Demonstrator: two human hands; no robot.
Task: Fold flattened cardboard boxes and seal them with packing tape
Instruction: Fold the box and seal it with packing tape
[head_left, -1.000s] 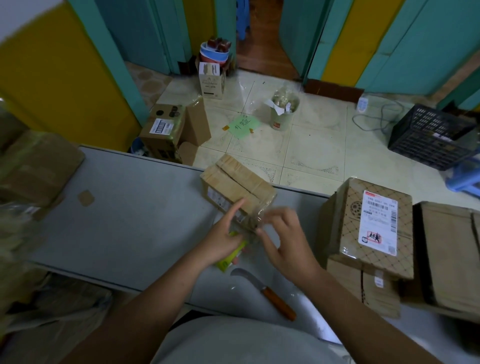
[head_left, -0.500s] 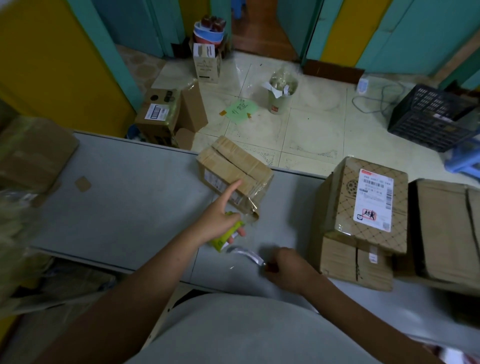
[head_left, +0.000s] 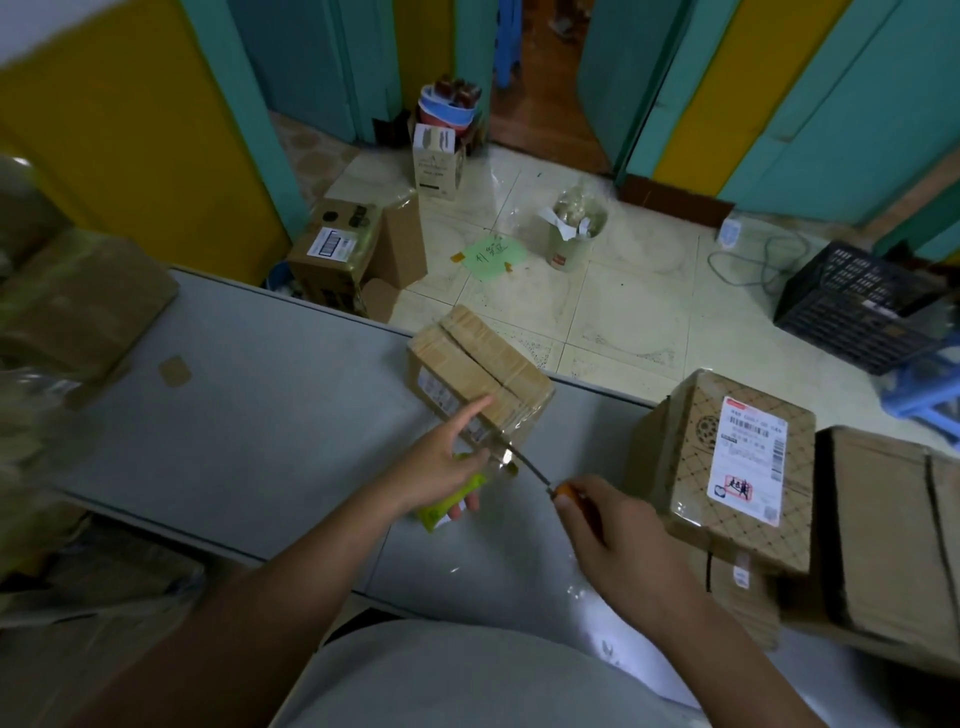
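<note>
Desk (head_left: 234, 415), grey, takes most of the view. On its right end lies a stack (head_left: 883, 535) of flat cardboard. A labelled box (head_left: 691, 467) stands just beside the stack, on more cardboard. The box (head_left: 483, 369) under work sits at the far edge of the desk, near the middle. Its top flaps are closed and its near side is shiny with clear tape.

The left grip (head_left: 441, 467) is just in front of this box. Its lower fingers curl round a green object (head_left: 447, 506), and its forefinger is straight and points at the near side of the box. I cannot tell if it touches. The right grip (head_left: 623, 540) is closed round the orange handle of a knife (head_left: 530, 467). The blade reaches toward the near corner of the box, between the two hands.
</note>
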